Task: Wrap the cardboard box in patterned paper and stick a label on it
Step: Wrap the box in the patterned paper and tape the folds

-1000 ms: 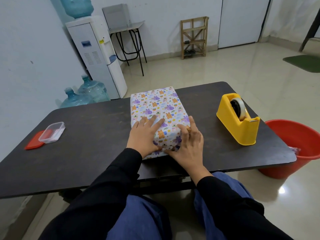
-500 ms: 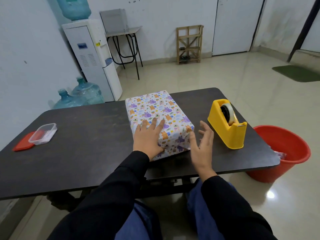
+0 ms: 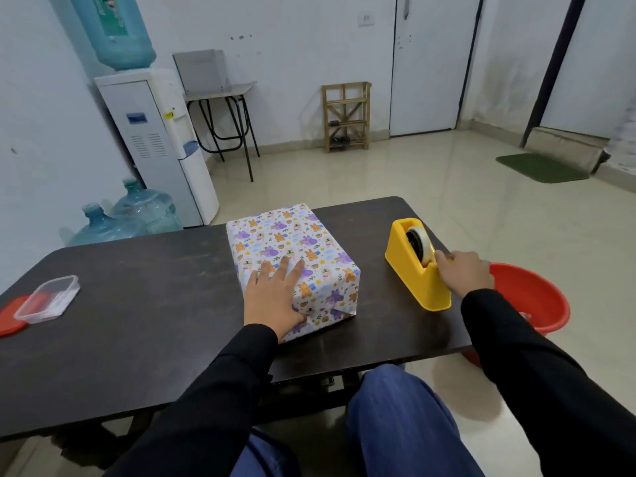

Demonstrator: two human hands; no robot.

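Note:
The box wrapped in white paper with animal prints [image 3: 292,249] lies in the middle of the dark table [image 3: 137,304]. My left hand [image 3: 275,297] presses flat on its near left top, fingers straight. To the right stands a yellow tape dispenser [image 3: 413,270] with a roll of clear tape [image 3: 421,244]. My right hand [image 3: 464,273] is at the dispenser's near end by the cutter, its fingers curled at the tape end. The fingertips are hidden, so I cannot tell whether they pinch the tape.
A clear plastic tub [image 3: 48,297] and its red lid [image 3: 10,315] lie at the table's left edge. A red bucket [image 3: 530,297] stands on the floor to the right. A water dispenser [image 3: 155,139] and spare bottles [image 3: 137,215] stand behind the table.
My right hand left the near right corner of the wrapped box and moved right to the tape dispenser. My left hand stayed on the box.

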